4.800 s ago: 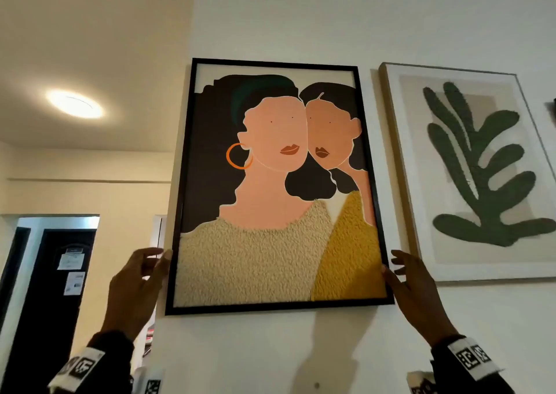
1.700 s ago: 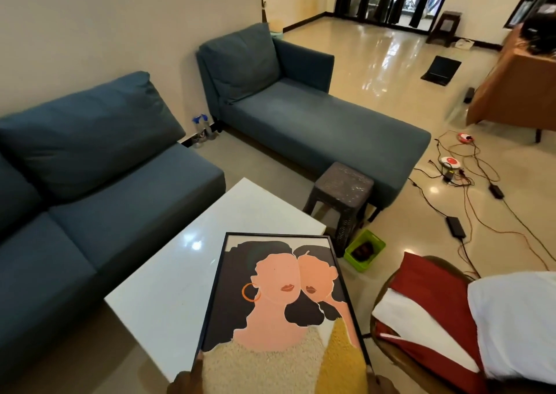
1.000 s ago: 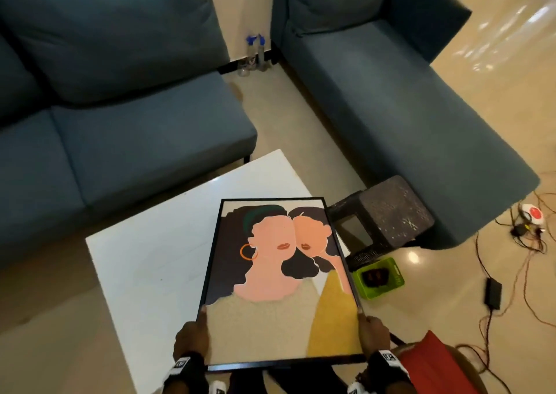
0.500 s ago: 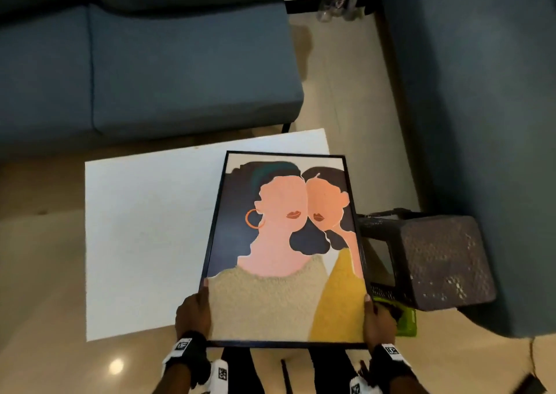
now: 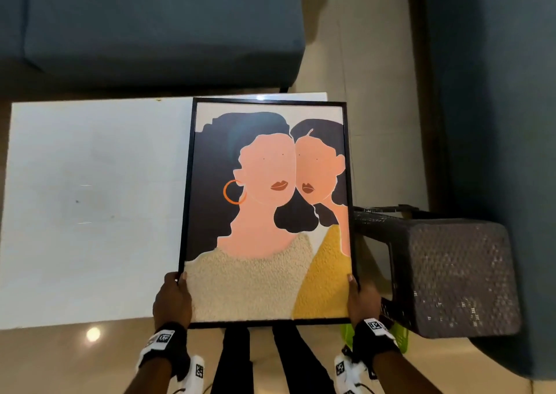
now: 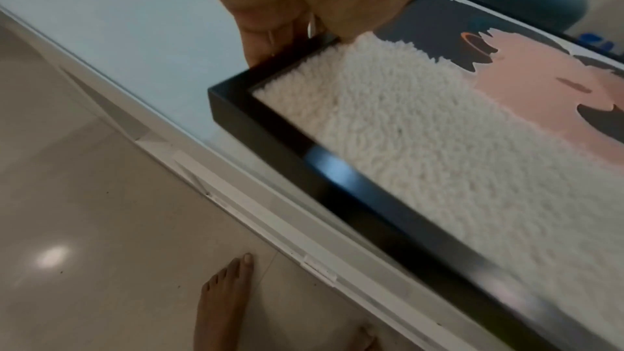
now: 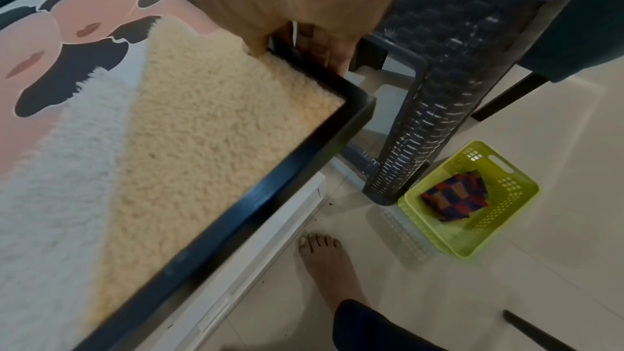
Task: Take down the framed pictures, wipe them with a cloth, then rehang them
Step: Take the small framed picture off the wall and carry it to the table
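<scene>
— Beige tiled floor (image 5: 376, 107) underfoot, blue sofa (image 5: 150, 26) beyond, and a white low table (image 5: 90, 207) between. What sits over the table?

— One framed picture (image 5: 267, 213), black-edged, showing two faces pressed cheek to cheek, with a woolly cream and yellow texture along its near part. It lies almost flat over the table's right end. Its near edge reaches past the table toward the person's legs.

— Does it rest on the tabletop?

— I cannot tell; the wrist views show the near corners out over the table's rim, but contact further in is hidden.

— And the hands?

— The left hand (image 5: 172, 299) grips the frame's left side near the bottom corner, thumb on the front, fingers (image 6: 260, 42) curled under the edge. The right hand (image 5: 362, 299) clasps the right side the same way, thumb on the front, fingers (image 7: 332, 52) wrapped beneath.

— Anything beside it?

— A dark woven stool (image 5: 451, 276) stands just right of the frame. A lime-green basket (image 7: 469, 199) sits on the floor at the stool's leg, holding a folded red and blue checked cloth (image 7: 454, 196). Bare feet (image 7: 324, 263) stand on the tiles below the frame.
</scene>
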